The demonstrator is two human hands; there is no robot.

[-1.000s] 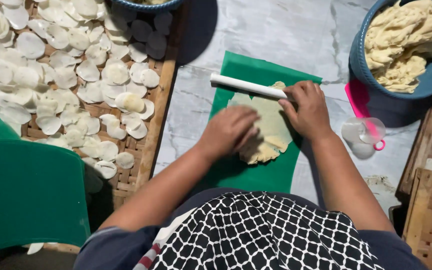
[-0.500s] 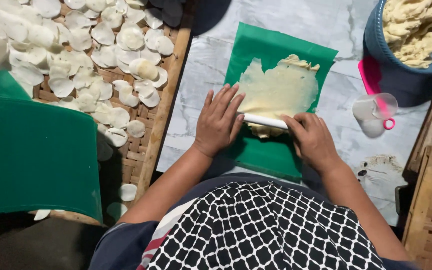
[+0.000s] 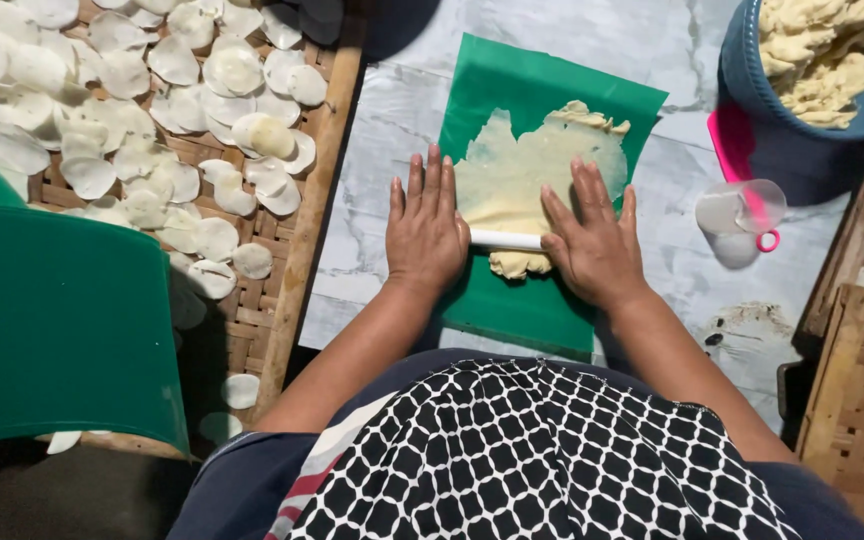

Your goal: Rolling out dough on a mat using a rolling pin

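A thin sheet of pale yellow dough [image 3: 542, 170] lies flattened on a green mat [image 3: 512, 85] on the marble-patterned floor. A white rolling pin [image 3: 505, 240] lies across the near edge of the dough. My left hand [image 3: 425, 232] presses flat on the pin's left end, fingers spread. On the pin's right end rests my right hand [image 3: 594, 240], also flat with fingers apart and overlapping the dough.
A woven bamboo tray [image 3: 324, 150] at the left holds several round dough discs [image 3: 217, 70]. A green sheet [image 3: 52, 320] covers its near part. A blue bowl [image 3: 752, 75] of dough lumps sits top right, with a pink scraper [image 3: 732, 140], a clear round cutter [image 3: 747, 208] and another bamboo tray [image 3: 862, 380].
Both hands rolled the pin from the far edge of the dough back toward me. The dough has spread wider and thinner on the mat.
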